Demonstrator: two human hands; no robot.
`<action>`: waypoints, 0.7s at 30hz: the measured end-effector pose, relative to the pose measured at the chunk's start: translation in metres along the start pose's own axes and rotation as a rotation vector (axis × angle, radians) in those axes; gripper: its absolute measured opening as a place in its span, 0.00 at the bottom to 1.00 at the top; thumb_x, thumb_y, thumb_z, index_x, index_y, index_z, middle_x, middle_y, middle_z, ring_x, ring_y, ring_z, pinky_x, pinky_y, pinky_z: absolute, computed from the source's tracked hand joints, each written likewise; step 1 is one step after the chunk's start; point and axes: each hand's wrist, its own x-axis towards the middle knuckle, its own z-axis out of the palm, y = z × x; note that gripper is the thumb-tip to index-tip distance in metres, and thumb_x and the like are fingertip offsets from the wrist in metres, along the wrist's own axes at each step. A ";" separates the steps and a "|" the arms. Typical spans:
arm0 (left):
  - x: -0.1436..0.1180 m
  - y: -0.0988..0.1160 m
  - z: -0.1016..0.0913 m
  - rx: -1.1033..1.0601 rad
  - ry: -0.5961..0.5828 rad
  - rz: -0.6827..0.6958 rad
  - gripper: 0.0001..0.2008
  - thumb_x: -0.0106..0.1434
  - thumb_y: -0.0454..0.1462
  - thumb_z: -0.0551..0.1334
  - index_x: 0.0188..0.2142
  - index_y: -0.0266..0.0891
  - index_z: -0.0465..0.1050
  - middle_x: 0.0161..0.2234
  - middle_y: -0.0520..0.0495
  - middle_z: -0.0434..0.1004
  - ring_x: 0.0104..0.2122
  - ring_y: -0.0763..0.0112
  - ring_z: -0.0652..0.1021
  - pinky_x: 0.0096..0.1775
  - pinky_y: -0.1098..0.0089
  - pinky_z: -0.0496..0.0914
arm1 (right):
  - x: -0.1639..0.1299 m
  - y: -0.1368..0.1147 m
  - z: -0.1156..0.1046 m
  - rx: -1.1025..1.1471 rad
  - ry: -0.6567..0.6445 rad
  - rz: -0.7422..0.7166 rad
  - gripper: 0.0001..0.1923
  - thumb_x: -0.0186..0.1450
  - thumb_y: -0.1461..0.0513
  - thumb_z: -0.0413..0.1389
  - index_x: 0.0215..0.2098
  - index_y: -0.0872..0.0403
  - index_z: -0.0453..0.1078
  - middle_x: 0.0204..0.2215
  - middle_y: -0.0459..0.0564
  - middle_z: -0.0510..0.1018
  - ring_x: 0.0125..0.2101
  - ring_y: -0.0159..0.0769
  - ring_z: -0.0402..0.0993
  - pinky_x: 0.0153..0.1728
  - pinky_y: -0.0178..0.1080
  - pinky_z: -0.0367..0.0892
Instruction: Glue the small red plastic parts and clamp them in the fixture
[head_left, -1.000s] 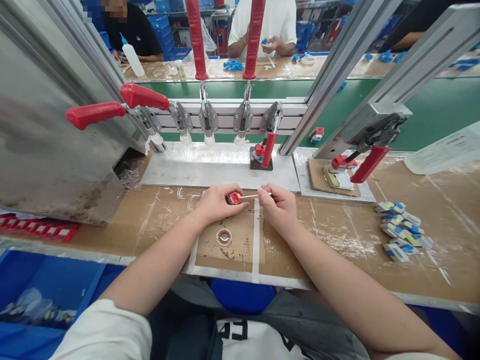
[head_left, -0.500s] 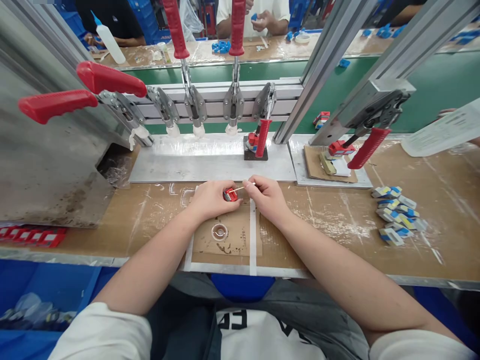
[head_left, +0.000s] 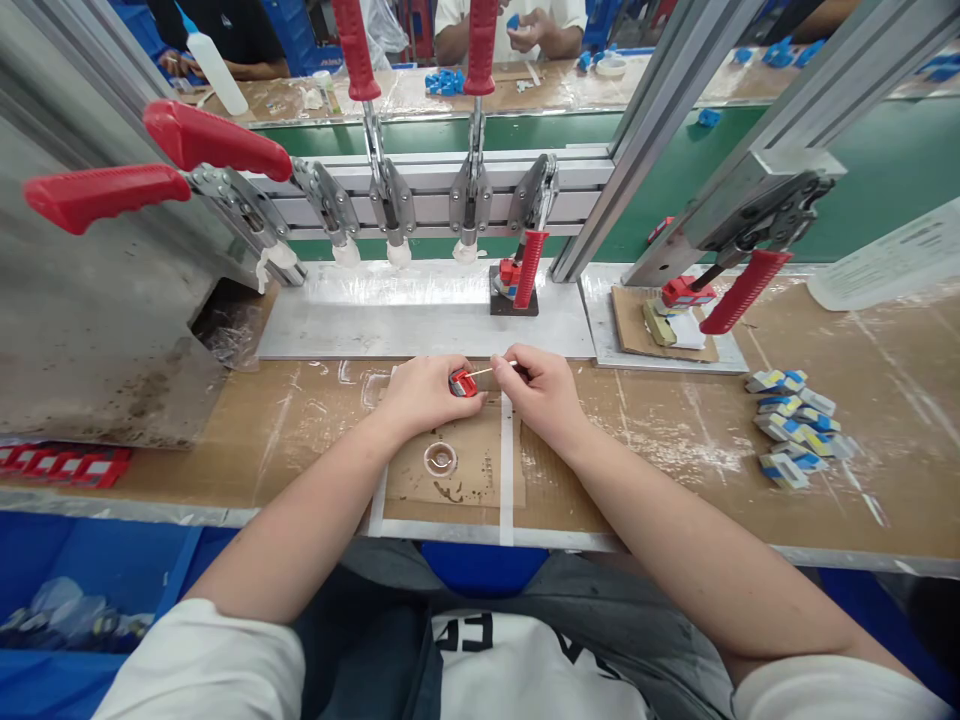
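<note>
My left hand (head_left: 427,392) is closed round a small red and grey plastic part (head_left: 463,383), held just above the cardboard mat. In a pinch, my right hand (head_left: 541,392) holds a thin pale stick (head_left: 480,372), like a cotton swab; its far end reaches the red part, and its tip is too small to make out. Below my left hand, a small clear round dish (head_left: 440,460) sits on the stained cardboard mat (head_left: 420,490), which white tape borders.
Toggle clamps with red handles (head_left: 217,140) line the metal frame behind my hands; one handle (head_left: 531,270) is down over a red part. Another clamp (head_left: 746,290) presses a part at the right. Blue, white and yellow parts (head_left: 799,425) lie at the right. People sit across the green belt.
The view has shifted slightly. Both hands keep their hold, and the stick still reaches into the red part at a slightly flatter slant. The red part on the belt shows less behind the post.
</note>
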 end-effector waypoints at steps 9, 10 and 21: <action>0.000 -0.001 0.003 0.002 0.038 0.010 0.15 0.56 0.50 0.69 0.27 0.44 0.73 0.25 0.50 0.79 0.26 0.65 0.73 0.29 0.66 0.57 | -0.003 -0.006 0.000 -0.139 0.015 -0.129 0.19 0.70 0.56 0.54 0.22 0.50 0.59 0.18 0.42 0.59 0.21 0.30 0.53 0.26 0.38 0.51; 0.000 -0.001 0.004 0.007 0.038 0.009 0.14 0.56 0.50 0.69 0.27 0.44 0.73 0.26 0.50 0.79 0.26 0.64 0.74 0.29 0.66 0.57 | -0.004 -0.006 0.000 -0.147 0.011 -0.131 0.19 0.70 0.56 0.54 0.22 0.51 0.59 0.18 0.42 0.60 0.21 0.30 0.53 0.26 0.38 0.51; 0.003 -0.008 0.007 -0.038 0.046 0.013 0.13 0.56 0.49 0.72 0.34 0.45 0.77 0.32 0.51 0.83 0.32 0.61 0.78 0.31 0.66 0.60 | -0.010 -0.016 -0.004 0.048 -0.193 -0.205 0.19 0.71 0.58 0.53 0.22 0.50 0.58 0.18 0.41 0.61 0.20 0.30 0.54 0.25 0.37 0.53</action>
